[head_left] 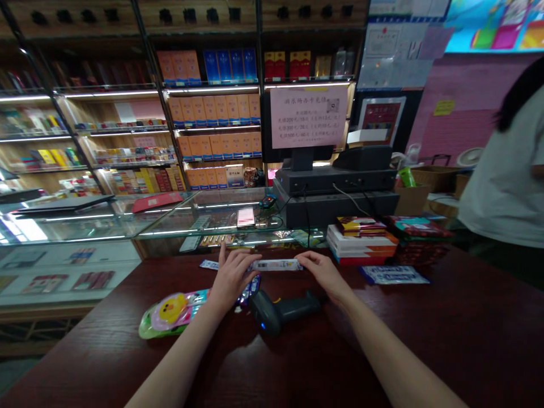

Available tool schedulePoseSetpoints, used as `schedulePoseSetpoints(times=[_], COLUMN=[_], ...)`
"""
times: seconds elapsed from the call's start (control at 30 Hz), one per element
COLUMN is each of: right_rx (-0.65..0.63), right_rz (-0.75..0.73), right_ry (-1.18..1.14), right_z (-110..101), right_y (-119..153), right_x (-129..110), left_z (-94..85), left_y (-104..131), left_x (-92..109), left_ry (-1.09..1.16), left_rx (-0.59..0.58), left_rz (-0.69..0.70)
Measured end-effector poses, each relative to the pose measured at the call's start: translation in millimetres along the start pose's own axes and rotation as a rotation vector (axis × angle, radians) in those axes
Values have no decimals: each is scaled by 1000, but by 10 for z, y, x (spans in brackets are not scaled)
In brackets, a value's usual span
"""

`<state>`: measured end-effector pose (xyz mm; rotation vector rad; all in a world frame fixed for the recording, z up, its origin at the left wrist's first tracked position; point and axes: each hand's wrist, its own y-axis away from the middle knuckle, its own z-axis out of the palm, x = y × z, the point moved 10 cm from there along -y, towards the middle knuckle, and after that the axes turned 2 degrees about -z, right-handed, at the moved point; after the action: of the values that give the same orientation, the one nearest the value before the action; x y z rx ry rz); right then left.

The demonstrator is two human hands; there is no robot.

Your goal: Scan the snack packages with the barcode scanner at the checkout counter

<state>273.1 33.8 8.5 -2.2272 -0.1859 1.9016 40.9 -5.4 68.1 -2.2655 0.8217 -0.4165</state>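
Note:
A long, thin white packet (278, 264) with a dark printed patch lies level between my hands, near the dark table's far edge. My right hand (319, 273) pinches its right end between thumb and fingers. At its left end, my left hand (234, 276) closes on it with thumb and fingertips. A dark barcode scanner (283, 310) with a small blue light rests just nearer to me. Left of that is a colourful plastic package (176, 311) with a yellow duck face, partly behind my left forearm. Purple wrappers (250, 290) lie beside my left hand, partly covered.
Another slim packet (209, 264) pokes out left of my hand. To the right are a blue-and-white packet (394, 275) and stacked boxes (361, 243). Behind stand a glass counter (165, 224) and a register (335, 181). A person in a white shirt (501, 170) stands at right.

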Motion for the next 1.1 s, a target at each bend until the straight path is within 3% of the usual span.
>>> schedulePoseSetpoints(times=[0.3,0.57,0.73,0.93,1.1], right_rx=[-68,-108,-155,-414,-610], right_rz=[0,17,-28,-115,-180], right_ry=[85,82,104,327,554], right_z=[78,49,68,281,451], right_y=[47,-2,15,248,467], right_x=[-29,165,113,-112,-146], left_z=[-44,-83,-86,-132,-181], left_y=[79,114,138,164,173], left_x=[-30,-161,-244,-350,-398], left_ry=[-50,-94,-127,-156,-176], left_rx=[-4,33,29,35,60], left_rz=[-36,-35,-58,-124,-179])
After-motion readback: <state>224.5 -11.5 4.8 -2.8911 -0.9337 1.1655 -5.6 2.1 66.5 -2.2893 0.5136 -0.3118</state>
